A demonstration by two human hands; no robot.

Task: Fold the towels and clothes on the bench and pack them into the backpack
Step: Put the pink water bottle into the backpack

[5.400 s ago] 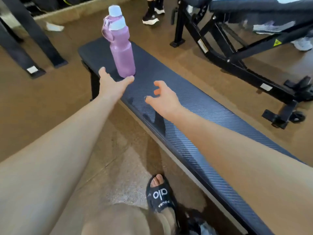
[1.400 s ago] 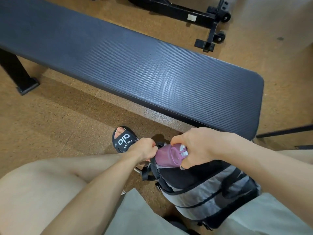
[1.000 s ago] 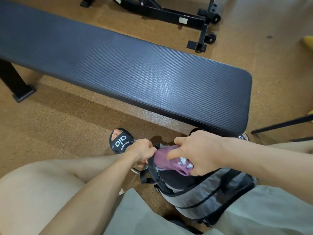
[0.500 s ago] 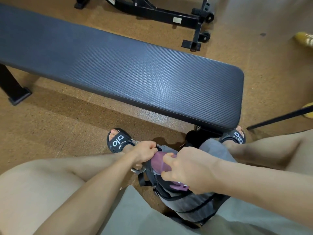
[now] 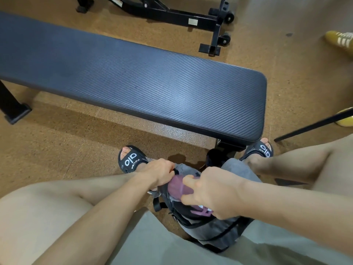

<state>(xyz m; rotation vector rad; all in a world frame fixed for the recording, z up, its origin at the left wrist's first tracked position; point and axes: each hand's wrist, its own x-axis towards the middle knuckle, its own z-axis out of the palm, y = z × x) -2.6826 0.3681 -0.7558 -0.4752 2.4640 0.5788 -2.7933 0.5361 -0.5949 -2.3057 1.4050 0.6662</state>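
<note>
A grey and black backpack (image 5: pixel 208 229) stands on the floor between my knees. A purple water bottle (image 5: pixel 178 187) lies across its top, partly inside the side pocket. My right hand (image 5: pixel 212 194) grips the bottle near its cap end. My left hand (image 5: pixel 159 174) pinches the edge of the backpack fabric beside the bottle's base. The dark padded bench (image 5: pixel 133 83) in front of me has nothing on it. No towels or clothes are in sight.
Black exercise equipment with wheels (image 5: pixel 215 22) stands beyond the bench. A black bench leg (image 5: pixel 11 108) is at the left. My feet wear black slides (image 5: pixel 129 159). Someone's yellow shoe (image 5: pixel 339 38) is at the far right, and a dark bar (image 5: pixel 313 124) slants there.
The bottle, which stood on the bench, is now held at the backpack and has slid further into it. The view has shifted slightly, and my right knee has come into view.
</note>
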